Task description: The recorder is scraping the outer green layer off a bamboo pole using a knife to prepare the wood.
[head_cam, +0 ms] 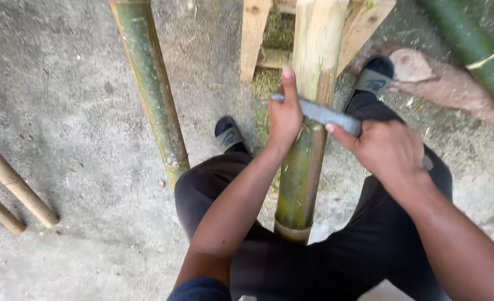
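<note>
Rough grey concrete floor (74, 111), daylit. Bamboo poles (12, 184) lie at left; wooden frame (253, 39) and flat reddish stone (442, 83) up top.

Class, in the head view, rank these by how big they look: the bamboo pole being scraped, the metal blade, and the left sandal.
1. bamboo pole, by far the largest.
2. metal blade.
3. left sandal, close to the blade's size and farther from the camera, so this order is unsure.

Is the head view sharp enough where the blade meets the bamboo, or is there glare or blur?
Head view: soft, even daylight, no glare; the blade and bamboo pole are fairly sharp, both hands only slightly soft; faint shadow on the concrete floor.
</note>
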